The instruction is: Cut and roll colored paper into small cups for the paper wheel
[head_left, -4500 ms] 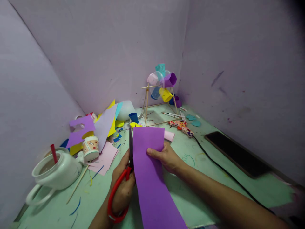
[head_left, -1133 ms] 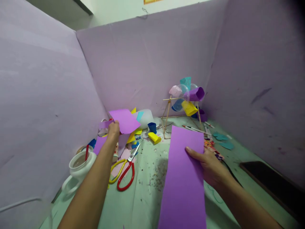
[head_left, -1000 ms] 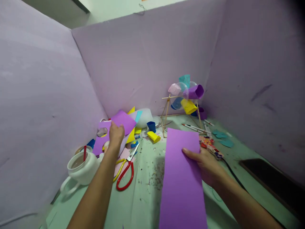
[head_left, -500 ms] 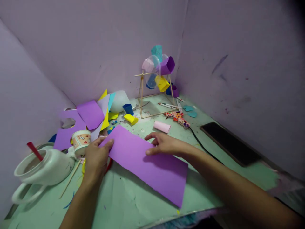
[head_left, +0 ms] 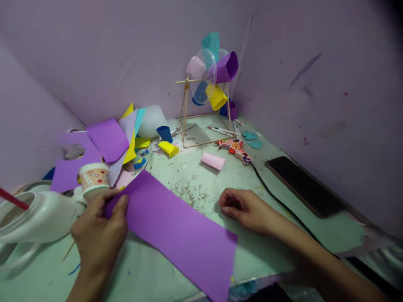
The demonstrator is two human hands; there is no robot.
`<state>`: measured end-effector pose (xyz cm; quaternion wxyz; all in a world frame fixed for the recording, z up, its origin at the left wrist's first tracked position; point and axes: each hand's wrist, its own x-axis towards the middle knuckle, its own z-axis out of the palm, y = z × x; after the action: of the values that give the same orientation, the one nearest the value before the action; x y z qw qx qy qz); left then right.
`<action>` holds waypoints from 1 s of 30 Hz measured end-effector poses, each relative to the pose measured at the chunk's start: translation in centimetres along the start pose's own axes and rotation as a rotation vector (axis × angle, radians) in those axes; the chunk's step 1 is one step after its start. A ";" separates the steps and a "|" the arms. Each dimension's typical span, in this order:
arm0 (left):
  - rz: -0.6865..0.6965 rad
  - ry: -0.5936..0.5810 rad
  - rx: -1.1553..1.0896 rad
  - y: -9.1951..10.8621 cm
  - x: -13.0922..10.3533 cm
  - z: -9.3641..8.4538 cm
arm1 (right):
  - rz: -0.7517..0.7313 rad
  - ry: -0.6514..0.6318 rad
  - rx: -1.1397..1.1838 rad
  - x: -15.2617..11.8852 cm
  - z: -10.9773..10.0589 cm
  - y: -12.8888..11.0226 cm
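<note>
A long purple paper sheet [head_left: 179,226] slants over the green tabletop. Its upper left end is pinched between the thumb and fingers of my left hand [head_left: 103,222]. To the right of the sheet, my right hand [head_left: 244,207] hovers low over or rests on the table, fingers curled in a loose fist with nothing visible in them. A rolled pink paper tube [head_left: 213,161] lies just beyond that hand. Farther back stands a stick frame [head_left: 185,113] with a wheel of clear discs [head_left: 204,75] and coloured paper cups, among them a purple cup [head_left: 228,67] and a yellow cup [head_left: 216,97].
At left are a white pitcher-like vessel [head_left: 53,216], a printed paper cup [head_left: 94,178] and piled purple paper scraps [head_left: 108,140]. A patterned glue gun [head_left: 234,149] with a black cord, several pens [head_left: 222,131] and a dark phone [head_left: 304,184] lie toward the right. Walls enclose the corner.
My right hand has drawn back off the purple sheet to the right, its fingers curling in. My left hand keeps its pinch, shifted left and nearer with the sheet. The view has moved too.
</note>
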<state>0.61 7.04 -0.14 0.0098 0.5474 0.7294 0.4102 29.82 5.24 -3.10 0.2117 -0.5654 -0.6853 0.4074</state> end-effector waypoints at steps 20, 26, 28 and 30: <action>1.040 -0.597 0.122 -0.8 -13.5 -3.0 | -0.601 -0.249 -0.371 -5.1 0.8 0.0; 0.962 -0.607 -0.053 0.5 -10.3 -0.5 | -0.607 -0.139 -0.412 -3.7 1.2 -0.5; 0.986 -0.603 -0.140 1.2 -8.9 0.4 | -0.628 -0.087 -0.421 -2.6 1.2 -0.1; 0.968 -0.637 -0.207 1.4 -8.2 0.9 | -0.673 -0.070 -0.421 -1.5 1.2 0.4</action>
<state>5.42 1.04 -3.52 0.0935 0.9107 0.3135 0.2522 29.60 3.41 -3.81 0.1891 -0.3261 -0.9076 0.1849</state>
